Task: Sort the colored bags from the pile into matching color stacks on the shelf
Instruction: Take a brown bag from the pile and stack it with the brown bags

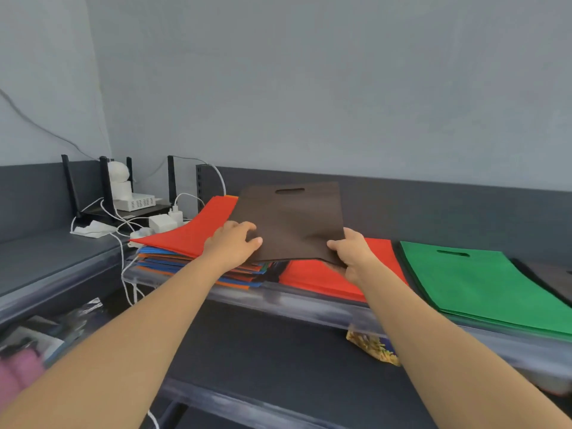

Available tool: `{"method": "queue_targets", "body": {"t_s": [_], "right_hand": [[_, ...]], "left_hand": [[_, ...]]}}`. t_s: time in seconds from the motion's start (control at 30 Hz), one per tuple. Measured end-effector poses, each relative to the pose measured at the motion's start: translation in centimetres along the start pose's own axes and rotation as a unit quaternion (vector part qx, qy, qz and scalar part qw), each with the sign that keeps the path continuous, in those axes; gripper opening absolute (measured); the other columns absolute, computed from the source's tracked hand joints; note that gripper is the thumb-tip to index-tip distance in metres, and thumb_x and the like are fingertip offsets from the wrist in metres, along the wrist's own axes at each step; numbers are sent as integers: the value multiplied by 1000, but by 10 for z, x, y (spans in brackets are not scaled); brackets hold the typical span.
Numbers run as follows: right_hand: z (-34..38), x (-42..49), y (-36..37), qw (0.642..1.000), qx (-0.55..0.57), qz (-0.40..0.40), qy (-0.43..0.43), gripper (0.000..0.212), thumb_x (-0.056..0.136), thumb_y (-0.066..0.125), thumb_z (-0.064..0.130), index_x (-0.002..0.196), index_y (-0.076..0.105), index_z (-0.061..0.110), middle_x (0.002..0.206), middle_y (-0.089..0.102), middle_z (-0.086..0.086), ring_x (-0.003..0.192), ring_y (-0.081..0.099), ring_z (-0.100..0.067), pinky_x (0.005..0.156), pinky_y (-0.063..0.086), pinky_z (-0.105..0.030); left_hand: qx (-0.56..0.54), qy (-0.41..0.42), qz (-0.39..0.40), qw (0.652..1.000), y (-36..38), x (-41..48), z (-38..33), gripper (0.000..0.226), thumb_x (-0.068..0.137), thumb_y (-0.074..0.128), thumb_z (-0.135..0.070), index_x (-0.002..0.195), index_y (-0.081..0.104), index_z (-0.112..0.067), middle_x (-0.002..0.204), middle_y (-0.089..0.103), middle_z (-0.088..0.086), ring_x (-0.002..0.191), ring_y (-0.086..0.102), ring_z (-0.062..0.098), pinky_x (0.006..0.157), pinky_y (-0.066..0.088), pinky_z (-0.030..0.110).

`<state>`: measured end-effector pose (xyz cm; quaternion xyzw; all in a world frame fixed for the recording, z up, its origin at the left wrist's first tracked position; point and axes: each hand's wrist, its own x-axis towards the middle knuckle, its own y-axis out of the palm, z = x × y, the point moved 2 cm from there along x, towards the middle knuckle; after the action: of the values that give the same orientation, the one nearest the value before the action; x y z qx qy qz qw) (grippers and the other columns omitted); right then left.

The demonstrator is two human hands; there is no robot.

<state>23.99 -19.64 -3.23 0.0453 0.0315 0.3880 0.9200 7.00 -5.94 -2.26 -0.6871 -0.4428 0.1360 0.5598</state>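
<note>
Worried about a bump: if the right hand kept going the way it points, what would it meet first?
Right hand already grips the brown bag; beyond it, likely the red bag atop the pile, depth unclear.

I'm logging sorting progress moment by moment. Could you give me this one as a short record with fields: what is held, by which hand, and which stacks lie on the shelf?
held item: brown bag, flat, cut-out handle at the far end
left hand: grips the bag's left edge
right hand: pinches its near right corner
source: mixed pile, red on top, blue and orange layers below
sorted: red stack, then green stack to its right
far right: dark stack, cut off by the frame
surface: shelf
</note>
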Motion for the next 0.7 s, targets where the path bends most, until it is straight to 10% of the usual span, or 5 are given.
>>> {"method": "queue_targets", "body": {"t_s": [0.2,0.47,0.7], "right_hand": [[-7,-25,-79,990,-34,-106,-85,32,91,47,-7,94,61,21,109,67,-10,93,63,-23,93,51,-46],[3,-82,-195,969,-108,-202,-92,33,93,47,-4,115,60,18,110,67,-2,102,63,-23,97,49,-39],[15,-132,-307,951,-158,-250,-90,29,94,47,-3,108,59,19,100,67,0,90,63,-19,84,52,-31]], "left_hand": [[-275,-62,9,959,22,-6,-50,56,95,49,-30,146,27,-20,144,34,14,127,41,33,103,35,39],[-432,-43,80,898,59,-19,-149,70,87,55,4,148,24,-11,145,37,13,122,45,27,89,36,28],[-483,-78,121,863,102,-37,-261,43,91,61,-19,126,52,3,130,54,15,118,50,30,97,38,35]]}}
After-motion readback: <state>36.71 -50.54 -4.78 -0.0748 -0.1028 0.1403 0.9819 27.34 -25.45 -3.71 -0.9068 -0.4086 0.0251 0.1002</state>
